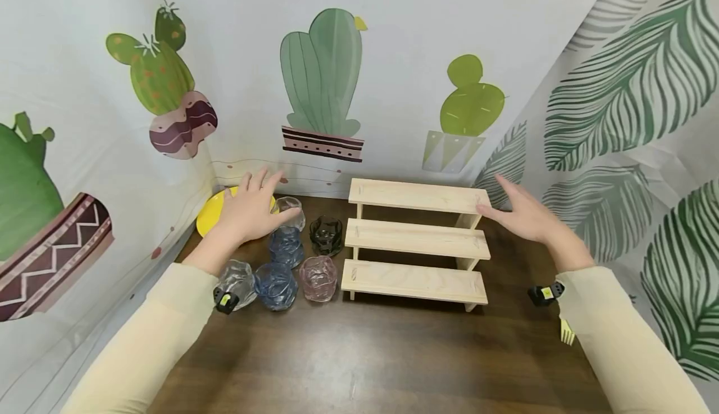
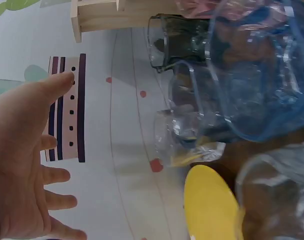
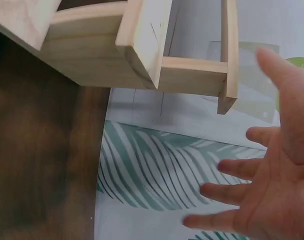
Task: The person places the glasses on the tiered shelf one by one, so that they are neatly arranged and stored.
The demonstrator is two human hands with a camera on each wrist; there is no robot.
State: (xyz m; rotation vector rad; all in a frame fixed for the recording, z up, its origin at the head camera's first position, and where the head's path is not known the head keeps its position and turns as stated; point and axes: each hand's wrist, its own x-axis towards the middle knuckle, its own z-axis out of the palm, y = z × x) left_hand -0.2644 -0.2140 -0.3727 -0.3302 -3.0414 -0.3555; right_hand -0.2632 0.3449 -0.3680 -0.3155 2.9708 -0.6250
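My left hand (image 1: pixel 249 209) hovers with spread fingers above a yellow plate (image 1: pixel 209 215) and the back clear glass (image 1: pixel 293 213); it holds nothing. Several wavy glass cups stand left of a three-tier wooden shelf (image 1: pixel 415 238): a blue glass (image 1: pixel 287 248), a dark glass (image 1: pixel 326 236), a pink glass (image 1: pixel 318 280), a front blue glass (image 1: pixel 276 286) and a front clear glass (image 1: pixel 238 281). At the shelf's right end my right hand (image 1: pixel 525 214) is raised, fingers apart and empty. The right wrist view shows its fingers away from the shelf side (image 3: pixel 102 65).
A dark brown wooden table (image 1: pixel 337 358) carries everything. A yellow fork (image 1: pixel 567 333) lies at the right, partly hidden by the right sleeve. Printed cloth with cacti (image 1: pixel 322 77) and leaves closes off the back and both sides. The shelf tiers bear no objects.
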